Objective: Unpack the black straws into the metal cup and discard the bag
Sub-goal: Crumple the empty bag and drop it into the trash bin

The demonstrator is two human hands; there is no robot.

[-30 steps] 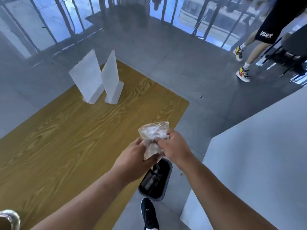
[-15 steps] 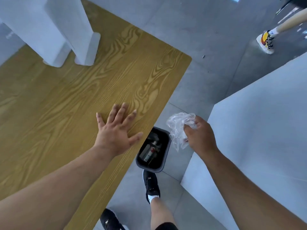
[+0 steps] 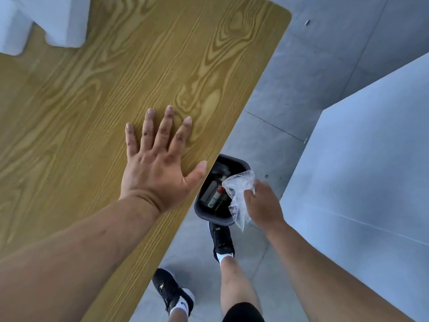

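The table [image 3: 116, 89] fills the left of the view, its wood top bare apart from 2 white stands [image 3: 34, 19] at the far corner. A grey counter [image 3: 359, 182] closes the right side, with a strip of floor [image 3: 290, 89] between them.

On that floor, against the table edge, sits the bin [image 3: 209, 214], dark and already holding some rubbish. The person's right shoe touches its near rim.

The left hand [image 3: 157, 163] lies flat on the table near the edge, fingers spread wide, holding nothing. A second ago it was helping to scrunch the bag; half a second ago it had already let go and come down on the wood, probably as a brace while the person leans over.

The right hand [image 3: 262, 205] is closed on the bag [image 3: 239, 196], clear crumpled plastic that looks empty. It has dropped from chest height to just above the bin's right rim, and part of the bag already overlaps the opening.

Neither cup nor straws are in view here, so the unpacking cannot be checked; judging by the empty bag, it seems done. Only the release is left, and it needs the hand a little further left so the light plastic falls inside.
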